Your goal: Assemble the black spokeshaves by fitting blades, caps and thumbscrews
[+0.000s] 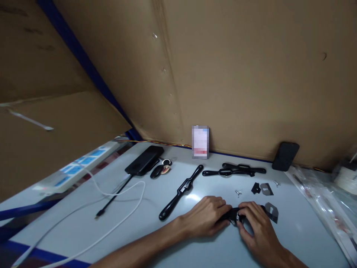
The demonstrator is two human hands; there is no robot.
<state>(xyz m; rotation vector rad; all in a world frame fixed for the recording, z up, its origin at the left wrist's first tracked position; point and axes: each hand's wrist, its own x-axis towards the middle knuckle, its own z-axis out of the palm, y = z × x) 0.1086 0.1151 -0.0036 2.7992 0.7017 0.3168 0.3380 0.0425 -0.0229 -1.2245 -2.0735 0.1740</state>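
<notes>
My left hand [209, 216] is closed on a black spokeshave [232, 213] just above the table, its fingers wrapped over the left handle. My right hand [258, 225] pinches at the middle of the same spokeshave, where a small silver thumbscrew [238, 216] shows between thumb and fingers. Much of the tool is hidden under both hands. Beside my right hand lies a grey blade [272, 212] with a slot. Farther back are another blade [267, 189], a black cap plate [256, 188] and two loose thumbscrews, one nearer [238, 193] and one farther right [277, 183].
One spokeshave [182, 190] lies diagonally at left; two more [228, 172] overlap behind. A power bank [145, 160] with cables, a key fob [156, 171], a propped card [200, 142] and a phone [285, 156] stand farther back. Plastic packaging [320, 208] covers the right edge.
</notes>
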